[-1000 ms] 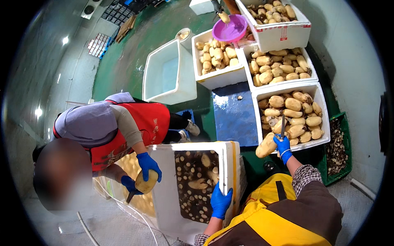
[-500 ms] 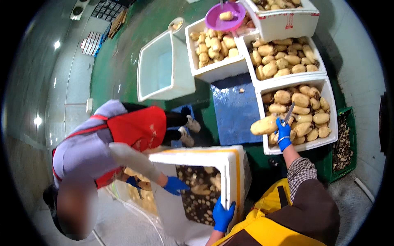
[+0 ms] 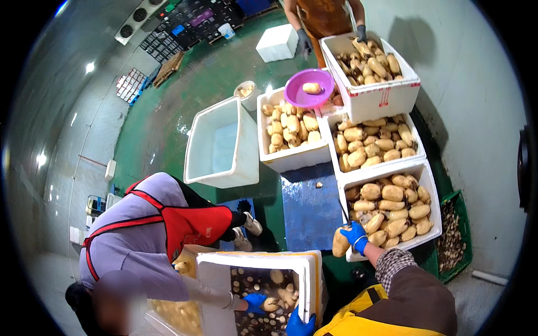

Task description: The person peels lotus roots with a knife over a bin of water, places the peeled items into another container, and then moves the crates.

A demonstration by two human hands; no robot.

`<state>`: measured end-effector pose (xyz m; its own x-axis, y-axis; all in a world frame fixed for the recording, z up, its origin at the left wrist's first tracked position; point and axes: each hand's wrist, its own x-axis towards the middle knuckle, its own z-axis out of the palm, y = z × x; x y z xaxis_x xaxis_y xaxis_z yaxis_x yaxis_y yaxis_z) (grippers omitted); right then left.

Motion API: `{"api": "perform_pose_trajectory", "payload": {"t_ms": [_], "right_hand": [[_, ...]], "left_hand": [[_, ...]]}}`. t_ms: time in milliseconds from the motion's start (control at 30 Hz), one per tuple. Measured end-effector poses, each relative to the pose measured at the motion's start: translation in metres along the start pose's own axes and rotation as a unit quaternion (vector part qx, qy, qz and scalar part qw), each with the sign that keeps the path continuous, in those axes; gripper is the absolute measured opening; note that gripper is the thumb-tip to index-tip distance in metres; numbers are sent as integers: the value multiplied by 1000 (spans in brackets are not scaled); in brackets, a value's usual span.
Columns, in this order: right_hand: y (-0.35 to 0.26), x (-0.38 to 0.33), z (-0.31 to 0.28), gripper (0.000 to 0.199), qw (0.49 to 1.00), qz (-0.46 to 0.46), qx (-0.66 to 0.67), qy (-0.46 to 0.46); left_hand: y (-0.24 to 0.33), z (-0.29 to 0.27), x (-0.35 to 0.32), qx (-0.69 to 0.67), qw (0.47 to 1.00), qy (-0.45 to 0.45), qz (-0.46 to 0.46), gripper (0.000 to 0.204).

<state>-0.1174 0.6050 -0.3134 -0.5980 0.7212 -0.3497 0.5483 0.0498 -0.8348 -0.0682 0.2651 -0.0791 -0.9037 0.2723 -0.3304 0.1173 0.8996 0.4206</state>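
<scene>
My right hand (image 3: 355, 236), in a blue glove, is closed round a knife (image 3: 343, 209) and a pale lotus root segment (image 3: 339, 243). It is over the near left corner of a white foam box (image 3: 392, 253) of lotus roots. My left hand (image 3: 300, 323), also blue-gloved and partly cut off by the lower edge, grips the rim of another foam box (image 3: 313, 280). Dark water with floating slices and lotus roots fills that box. A co-worker's blue-gloved hand (image 3: 255, 302) reaches into it, at a lotus root (image 3: 270, 304).
The co-worker in a red apron (image 3: 196, 225) bends over at left. Further foam boxes (image 3: 294, 162) of lotus roots, a purple basin (image 3: 296, 99) and a white tub (image 3: 193, 151) stand beyond. A green crate (image 3: 468, 255) of scraps is at right. Another person (image 3: 325, 17) stands at the far box.
The view has shifted, bringing the far person into sight. My right hand has drawn nearer with the knife and lotus root, which now points downward. The co-worker's hand has moved to a lotus root.
</scene>
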Motion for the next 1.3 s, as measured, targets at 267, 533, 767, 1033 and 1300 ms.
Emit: {"api": "perform_pose_trajectory", "payload": {"t_ms": [267, 533, 767, 1033, 1300], "right_hand": [[-391, 166, -52, 46, 968, -244, 26, 43], [-611, 184, -67, 35, 821, -551, -105, 102], [-319, 45, 38, 24, 919, -345, 139, -131], [-273, -146, 24, 22, 844, -206, 387, -310], [-242, -220, 33, 37, 801, -351, 174, -453]], "left_hand": [[7, -4, -15, -49, 994, 94, -21, 51], [39, -29, 10, -149, 988, 15, -21, 51], [37, -13, 26, -129, 991, 1, 32, 45], [40, -12, 17, -85, 996, 8, -11, 44], [-13, -17, 20, -374, 921, -113, 13, 42]]}}
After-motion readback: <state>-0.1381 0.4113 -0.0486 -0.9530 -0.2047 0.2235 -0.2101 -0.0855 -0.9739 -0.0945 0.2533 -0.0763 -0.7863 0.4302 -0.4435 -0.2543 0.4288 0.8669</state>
